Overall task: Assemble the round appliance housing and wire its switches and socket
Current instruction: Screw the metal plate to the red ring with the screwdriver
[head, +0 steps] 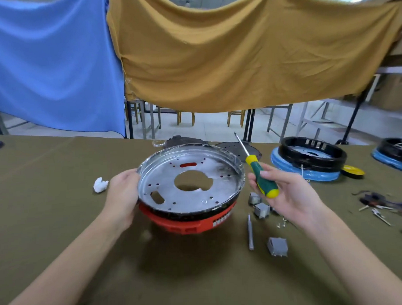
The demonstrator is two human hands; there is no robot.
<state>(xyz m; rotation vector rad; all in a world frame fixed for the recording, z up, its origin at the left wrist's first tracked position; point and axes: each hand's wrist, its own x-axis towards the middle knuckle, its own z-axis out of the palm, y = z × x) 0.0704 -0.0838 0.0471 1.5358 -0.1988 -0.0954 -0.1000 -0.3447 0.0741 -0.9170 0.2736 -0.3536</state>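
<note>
Two hands busy: my left hand (pixel 123 196) grips the rim of the round housing (pixel 190 187), tilted above the bench (pixel 59 180); my right hand (pixel 285 192) holds a screwdriver (pixel 257 171) just beside it.

- A blue cloth (pixel 53 64) is hung at upper left; an ochre cloth (pixel 249 52) is hung beside it, the two overlapping at their edges.
- An olive-green table covering (pixel 48 180) is spread across the work surface.
- A crumpled white wad (pixel 100 184) is seen lying on the covering, left of centre.
- Wooden chairs (pixel 235 117) and metal table legs (pixel 278 122) are visible below the cloths, on a pale floor (pixel 208 127).
</note>
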